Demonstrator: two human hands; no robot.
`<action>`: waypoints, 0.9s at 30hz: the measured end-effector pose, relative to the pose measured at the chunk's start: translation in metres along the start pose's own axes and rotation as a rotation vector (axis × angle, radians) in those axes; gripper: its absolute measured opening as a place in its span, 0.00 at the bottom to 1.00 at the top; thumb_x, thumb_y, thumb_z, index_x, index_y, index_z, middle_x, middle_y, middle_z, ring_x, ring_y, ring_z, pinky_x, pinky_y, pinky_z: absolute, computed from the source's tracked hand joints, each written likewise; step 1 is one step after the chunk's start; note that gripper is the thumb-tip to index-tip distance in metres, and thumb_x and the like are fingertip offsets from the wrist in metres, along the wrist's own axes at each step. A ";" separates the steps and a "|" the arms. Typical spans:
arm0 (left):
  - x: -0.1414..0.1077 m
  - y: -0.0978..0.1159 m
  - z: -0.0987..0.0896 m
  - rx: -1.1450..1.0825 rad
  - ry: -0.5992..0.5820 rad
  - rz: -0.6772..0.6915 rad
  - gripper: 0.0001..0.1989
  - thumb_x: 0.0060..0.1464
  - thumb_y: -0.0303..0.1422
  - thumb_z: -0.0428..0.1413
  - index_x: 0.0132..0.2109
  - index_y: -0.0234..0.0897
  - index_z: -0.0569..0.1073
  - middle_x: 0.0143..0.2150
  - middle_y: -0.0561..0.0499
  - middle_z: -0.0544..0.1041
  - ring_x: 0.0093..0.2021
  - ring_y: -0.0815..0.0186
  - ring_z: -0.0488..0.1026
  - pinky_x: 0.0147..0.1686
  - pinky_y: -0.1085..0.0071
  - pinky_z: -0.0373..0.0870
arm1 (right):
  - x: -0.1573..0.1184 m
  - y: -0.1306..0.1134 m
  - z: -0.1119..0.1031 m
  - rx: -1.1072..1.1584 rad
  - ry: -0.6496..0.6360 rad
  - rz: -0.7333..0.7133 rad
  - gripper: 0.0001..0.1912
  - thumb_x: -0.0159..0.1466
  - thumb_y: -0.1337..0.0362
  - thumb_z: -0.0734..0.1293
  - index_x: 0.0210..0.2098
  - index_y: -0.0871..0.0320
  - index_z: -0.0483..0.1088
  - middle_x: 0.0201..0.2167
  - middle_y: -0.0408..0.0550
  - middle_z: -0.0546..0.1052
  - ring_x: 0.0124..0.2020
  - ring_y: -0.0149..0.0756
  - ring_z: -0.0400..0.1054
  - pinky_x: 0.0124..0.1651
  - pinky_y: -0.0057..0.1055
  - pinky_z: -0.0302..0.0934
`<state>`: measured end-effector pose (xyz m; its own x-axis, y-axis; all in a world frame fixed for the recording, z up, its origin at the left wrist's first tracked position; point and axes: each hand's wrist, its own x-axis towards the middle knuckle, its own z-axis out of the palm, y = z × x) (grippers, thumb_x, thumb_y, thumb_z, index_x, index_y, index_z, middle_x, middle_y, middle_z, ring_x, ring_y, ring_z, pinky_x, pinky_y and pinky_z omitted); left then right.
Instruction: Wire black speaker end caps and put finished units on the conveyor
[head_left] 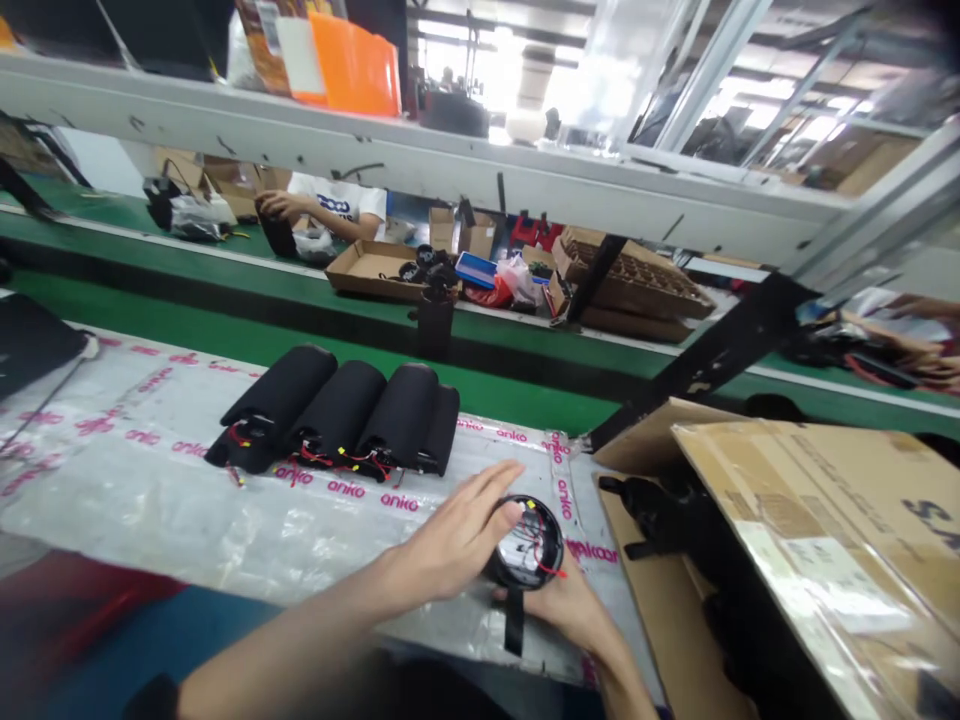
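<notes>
**Left hand** [450, 530]: fingers spread and nearly straight, laid over the upper rim of the casing, fingertips touching it.

**Right hand** [566, 610]: curved under the casing and supporting it from below; its fingers are mostly hidden.

**Held item:** black round casing [529, 540], open face up and tilted towards the camera, held between both hands, over the near right part of the plastic sheet. Red wires and yellow tags show inside it.

**Attached:** black strap [514, 622], hanging from the casing's underside.

**Surface:** clear plastic sheet [135, 500] with pink "aniko" print, under and left of the hands.

**Nearby:** black padded rolls [337, 405], lying side by side on the sheet, left of and beyond the casing, with red and yellow wires at their near ends. Exact count unclear: three or four.

**Right side:** cardboard carton [817, 540], flaps up, with black parts [660, 510] inside, just beside the sheet.

**Beyond:** green conveyor [225, 335]; cardboard tray [367, 270] holding black parts.

**Co-worker:** person in a white T-shirt [337, 200], hands [281, 205] on a black item [277, 232], across the conveyor.
</notes>
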<state>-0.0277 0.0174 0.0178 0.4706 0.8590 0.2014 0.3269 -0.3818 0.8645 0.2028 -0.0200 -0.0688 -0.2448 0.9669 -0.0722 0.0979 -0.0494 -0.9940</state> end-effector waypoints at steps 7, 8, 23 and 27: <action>0.002 0.008 -0.126 1.048 0.237 -0.138 0.40 0.69 0.59 0.50 0.76 0.36 0.64 0.58 0.32 0.78 0.58 0.40 0.74 0.57 0.46 0.68 | 0.127 -0.038 -0.002 -0.053 0.160 -0.144 0.35 0.46 0.56 0.86 0.51 0.57 0.77 0.47 0.55 0.86 0.50 0.55 0.82 0.62 0.56 0.73; 0.003 0.005 -0.133 1.164 0.197 -0.202 0.44 0.68 0.61 0.50 0.76 0.33 0.64 0.53 0.31 0.79 0.54 0.39 0.75 0.55 0.46 0.68 | 0.157 -0.044 -0.005 -0.050 0.202 -0.162 0.36 0.48 0.54 0.85 0.54 0.57 0.76 0.50 0.55 0.86 0.53 0.55 0.81 0.64 0.55 0.72; 0.001 -0.022 -0.107 1.066 0.279 -0.234 0.42 0.56 0.37 0.61 0.76 0.33 0.61 0.60 0.33 0.77 0.54 0.43 0.78 0.54 0.50 0.71 | 0.298 -0.072 -0.016 -0.131 0.430 -0.178 0.21 0.74 0.56 0.71 0.62 0.57 0.72 0.61 0.54 0.76 0.56 0.47 0.76 0.57 0.50 0.75; -0.002 -0.012 -0.115 0.906 0.453 0.016 0.38 0.56 0.34 0.62 0.72 0.42 0.62 0.63 0.38 0.74 0.62 0.44 0.75 0.58 0.49 0.75 | 0.240 -0.086 -0.019 -0.115 0.374 -0.227 0.31 0.69 0.58 0.74 0.69 0.55 0.68 0.69 0.59 0.72 0.69 0.53 0.69 0.71 0.57 0.64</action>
<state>-0.1265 0.0590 0.0600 0.1868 0.8283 0.5283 0.9107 -0.3476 0.2230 0.1541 0.2211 0.0004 0.0910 0.9750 0.2027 0.1938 0.1823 -0.9640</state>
